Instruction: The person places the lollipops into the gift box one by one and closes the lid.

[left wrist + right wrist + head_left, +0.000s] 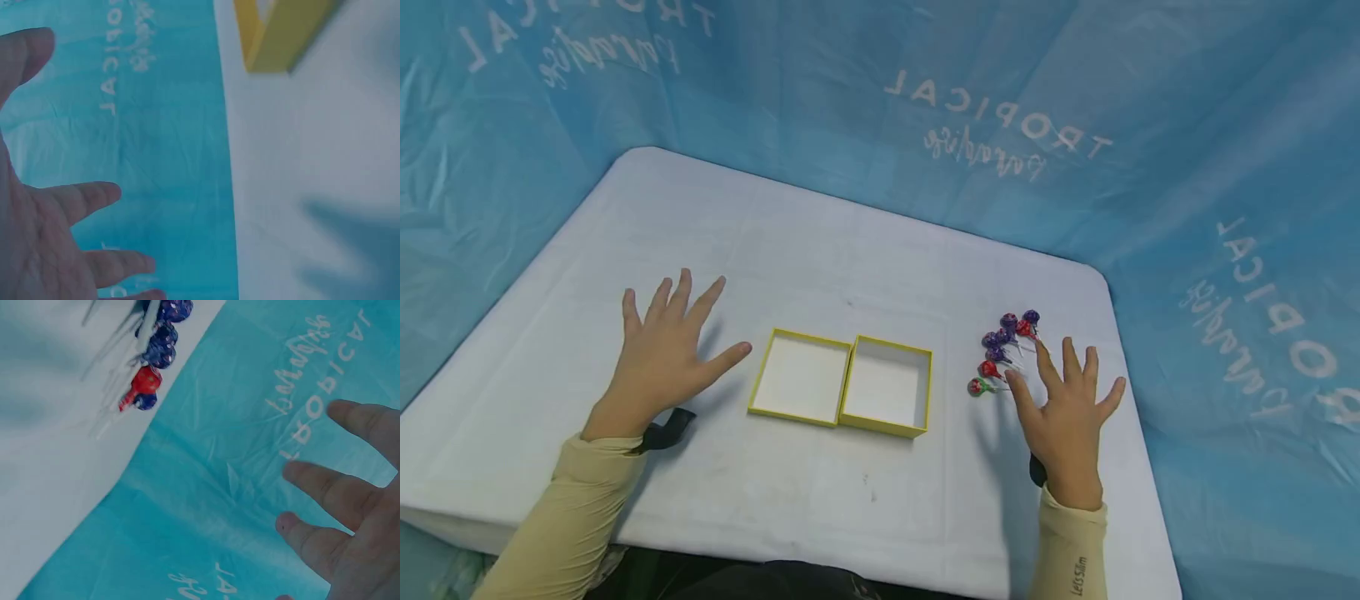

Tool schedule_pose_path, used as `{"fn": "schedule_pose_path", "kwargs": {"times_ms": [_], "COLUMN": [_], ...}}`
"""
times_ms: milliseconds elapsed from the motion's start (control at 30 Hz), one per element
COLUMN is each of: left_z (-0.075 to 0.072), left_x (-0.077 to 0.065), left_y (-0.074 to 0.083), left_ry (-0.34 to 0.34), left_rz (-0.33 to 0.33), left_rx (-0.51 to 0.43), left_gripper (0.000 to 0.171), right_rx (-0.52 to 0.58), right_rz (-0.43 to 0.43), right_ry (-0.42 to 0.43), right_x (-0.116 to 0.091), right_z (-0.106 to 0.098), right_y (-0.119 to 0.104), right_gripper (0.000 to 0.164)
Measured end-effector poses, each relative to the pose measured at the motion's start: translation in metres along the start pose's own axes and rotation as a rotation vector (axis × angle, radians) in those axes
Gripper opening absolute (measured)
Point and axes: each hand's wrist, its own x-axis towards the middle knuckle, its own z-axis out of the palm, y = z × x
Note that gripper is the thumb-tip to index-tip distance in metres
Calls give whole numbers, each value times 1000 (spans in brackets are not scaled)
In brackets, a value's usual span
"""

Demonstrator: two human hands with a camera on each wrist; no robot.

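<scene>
Looking down on the white counter [715, 217], and going straight to the hands: spread wide, gripping nothing. Catching the left hand [662, 362] at nine o'clock of the lid [801, 377], pointing its thumb toward two. Finding the right hand [1063, 421] just past three, raised close beside the lollipops [997, 354], apparently not touching any. Casting shadows below, too, so probably hovering rather than resting. On to the middle: seeing the shallow lid at nine and the deeper box [886, 383] at three, seemingly edge to edge, set hollow side up, probably to keep both insides within reach. Over to three o'clock of the box, spotting red, purple and a touch of green in a loose, bent row (in shiny wrappers, too), with sticks mostly toward four, perhaps laid that way for easy pinching. Noting at twelve, beyond the counter, a blue curtain [820, 108] with reversed lettering.
</scene>
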Motion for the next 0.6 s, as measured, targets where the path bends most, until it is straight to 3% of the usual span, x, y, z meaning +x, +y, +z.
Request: {"fn": "schedule_pose_path", "kwargs": {"times_ms": [133,267,433,600], "left_z": [8,26,49,69], "left_x": [9,25,40,41], "left_y": [20,52,87,101], "left_ry": [7,-81,-214,-287], "left_rz": [119,301,438,481], "left_rx": [-95,-185,-161,-141], "left_gripper": [81,71,103,137], "right_rx": [27,44,36,32], "right_rz": [-33,-35,-31,-46], "right_ry": [11,-65,-155,-170], "right_x": [-2,-2,-1,-2], "right_z": [10,23,39,47], "right_y": [3,6,4,2], "right_gripper": [52,41,39,41]}}
